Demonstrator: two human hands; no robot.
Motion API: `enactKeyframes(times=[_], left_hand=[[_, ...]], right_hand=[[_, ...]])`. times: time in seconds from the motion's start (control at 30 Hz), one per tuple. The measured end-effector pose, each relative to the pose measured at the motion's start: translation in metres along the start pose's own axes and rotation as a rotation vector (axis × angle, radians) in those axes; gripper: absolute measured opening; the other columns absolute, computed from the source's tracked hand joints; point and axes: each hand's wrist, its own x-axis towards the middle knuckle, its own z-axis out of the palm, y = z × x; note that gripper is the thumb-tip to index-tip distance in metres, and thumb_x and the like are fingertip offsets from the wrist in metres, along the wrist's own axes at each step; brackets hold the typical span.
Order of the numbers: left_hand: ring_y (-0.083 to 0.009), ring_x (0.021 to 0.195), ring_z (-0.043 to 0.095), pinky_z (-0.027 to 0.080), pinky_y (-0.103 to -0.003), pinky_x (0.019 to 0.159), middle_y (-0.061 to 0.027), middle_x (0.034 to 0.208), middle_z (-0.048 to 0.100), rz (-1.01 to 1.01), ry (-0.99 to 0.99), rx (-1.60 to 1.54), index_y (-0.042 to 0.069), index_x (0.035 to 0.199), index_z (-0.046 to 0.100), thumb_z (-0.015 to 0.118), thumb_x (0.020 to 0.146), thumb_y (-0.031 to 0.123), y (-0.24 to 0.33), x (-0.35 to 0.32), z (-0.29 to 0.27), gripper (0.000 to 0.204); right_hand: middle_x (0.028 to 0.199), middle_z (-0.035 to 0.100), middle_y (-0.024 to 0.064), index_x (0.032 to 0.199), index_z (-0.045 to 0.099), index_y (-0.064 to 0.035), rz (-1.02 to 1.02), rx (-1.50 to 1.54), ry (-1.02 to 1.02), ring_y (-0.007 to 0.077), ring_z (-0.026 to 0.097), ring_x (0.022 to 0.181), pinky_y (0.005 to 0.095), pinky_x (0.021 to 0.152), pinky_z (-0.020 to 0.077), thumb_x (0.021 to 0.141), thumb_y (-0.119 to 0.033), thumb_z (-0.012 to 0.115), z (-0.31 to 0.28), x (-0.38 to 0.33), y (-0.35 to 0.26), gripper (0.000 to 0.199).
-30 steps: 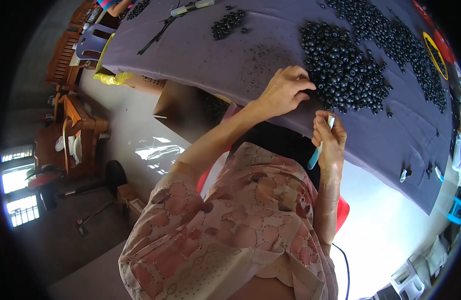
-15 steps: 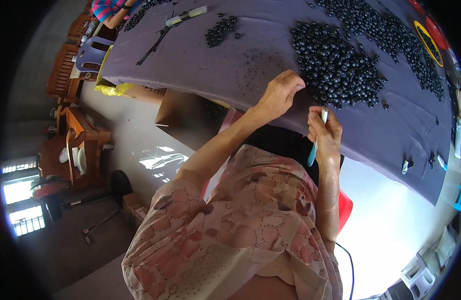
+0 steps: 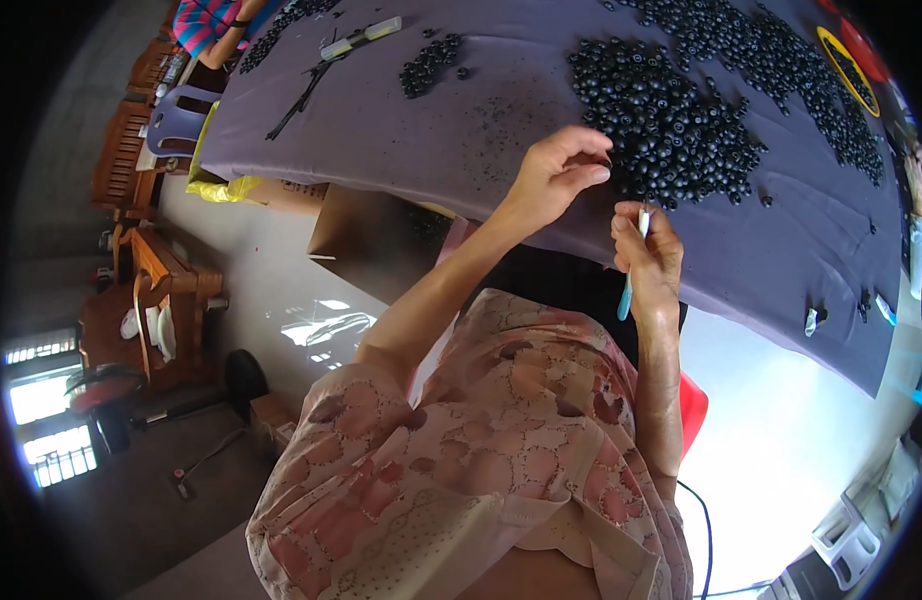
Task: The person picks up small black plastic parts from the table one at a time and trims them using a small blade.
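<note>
Tray (image 3: 873,109) right of the pile (image 3: 671,130) holds dark pieces (image 3: 846,72); right hand (image 3: 649,260) grips a tool (image 3: 625,299); left hand (image 3: 556,175), I can't tell.

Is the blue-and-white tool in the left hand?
No, the right hand grips the blue-and-white tool, while the left hand is beside a large pile of dark round pieces.

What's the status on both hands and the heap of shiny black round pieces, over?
Left hand at heap's edge, grip unclear. Right hand gripping slim white-and-blue tool. No obstruction visible.
</note>
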Motion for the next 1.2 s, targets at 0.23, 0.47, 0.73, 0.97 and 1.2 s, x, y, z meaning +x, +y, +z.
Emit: enactKeyframes(times=[0.23, 0.47, 0.73, 0.97, 1.2], left_hand=[[-0.0161, 0.083, 0.056, 0.049, -0.028, 0.071, -0.0125, 0.092, 0.058, -0.032, 0.055, -0.484, -0.001, 0.090, 0.057, 0.056, 0.075, -0.005, 0.039, -0.016, 0.013, 0.016], [-0.0147, 0.081, 0.055, 0.047, -0.027, 0.070, -0.0123, 0.092, 0.057, -0.056, -0.003, -0.708, 0.001, 0.093, 0.057, 0.057, 0.075, -0.004, 0.054, -0.023, 0.017, 0.019], [-0.0150, 0.083, 0.054, 0.046, -0.026, 0.073, -0.0125, 0.093, 0.057, -0.016, 0.003, -0.691, 0.000, 0.093, 0.057, 0.058, 0.073, -0.005, 0.066, -0.025, 0.015, 0.020], [-0.0169, 0.088, 0.053, 0.046, -0.026, 0.073, -0.0136, 0.096, 0.055, 0.002, -0.007, -0.678, -0.001, 0.091, 0.057, 0.059, 0.071, -0.006, 0.065, -0.027, 0.013, 0.020], [-0.0170, 0.086, 0.053, 0.046, -0.026, 0.071, -0.0143, 0.095, 0.054, 0.037, 0.010, -0.640, -0.002, 0.089, 0.057, 0.059, 0.071, -0.005, 0.067, -0.027, 0.014, 0.019]], right_hand=[[0.077, 0.049, 0.0029, 0.100, 0.047, -0.0002, -0.314, 0.226, -0.057, 0.0037, 0.035, 0.058, 0.0173, 0.051, 0.0263, 0.085, -0.019, 0.047, 0.007, -0.020, -0.039, 0.024], [0.079, 0.051, 0.0011, 0.097, 0.050, -0.0002, -0.418, -0.081, -0.024, 0.0055, 0.044, 0.070, 0.0168, 0.065, 0.0360, 0.083, -0.009, 0.051, 0.005, -0.035, -0.050, 0.016], [0.086, 0.055, 0.0026, 0.099, 0.055, 0.0030, -0.521, -0.128, -0.009, 0.0055, 0.047, 0.073, 0.0164, 0.064, 0.0388, 0.081, -0.006, 0.055, 0.007, -0.044, -0.060, 0.021], [0.082, 0.054, 0.0024, 0.098, 0.055, 0.0036, -0.530, -0.147, -0.005, 0.0048, 0.046, 0.068, 0.0158, 0.061, 0.0378, 0.080, -0.005, 0.055, 0.008, -0.045, -0.061, 0.020], [0.080, 0.055, 0.0071, 0.098, 0.055, 0.0014, -0.547, -0.152, -0.009, 0.0088, 0.053, 0.069, 0.0187, 0.059, 0.0442, 0.078, -0.003, 0.056, 0.007, -0.045, -0.060, 0.020]])
